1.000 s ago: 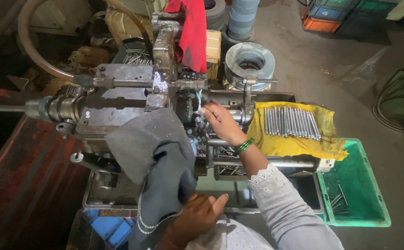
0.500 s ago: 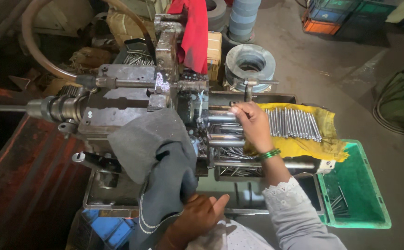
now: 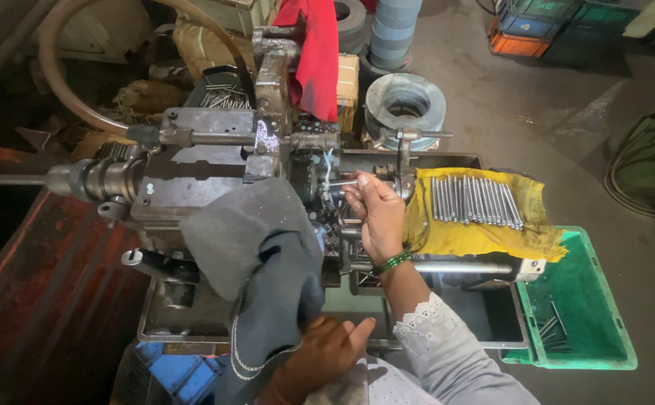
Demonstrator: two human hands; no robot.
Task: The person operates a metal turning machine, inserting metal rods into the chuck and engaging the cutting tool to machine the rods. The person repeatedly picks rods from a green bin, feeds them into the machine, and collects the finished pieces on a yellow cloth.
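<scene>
From the head view, your right hand [image 3: 376, 214] is raised at the middle of the grey machine [image 3: 192, 176], its fingertips pinched together on one thin metal rod [image 3: 342, 182] that lies level and points left into the dark working part of the machine; a green bangle [image 3: 391, 262] circles that wrist; your left hand [image 3: 327, 352] sits low at the front edge of the machine, fingers spread loosely and resting against the hem of a dark grey cloth [image 3: 256, 255] draped over the machine's front, gripping nothing that can be made out; just right of your right hand one yellow cloth [image 3: 477, 232] is laid over the machine's right end, and on it lies one row of like metal rods [image 3: 473, 201] side by side, well over a dozen, too close-packed to count exactly; below and to the right stands one green plastic tray [image 3: 605, 315] with a few thin rods in its bottom; one red cloth [image 3: 316, 52] hangs over the top of the machine; behind it rests one grey ring-shaped wheel [image 3: 404, 101]; one curved brown hose [image 3: 65, 82] arcs at the upper left.
</scene>
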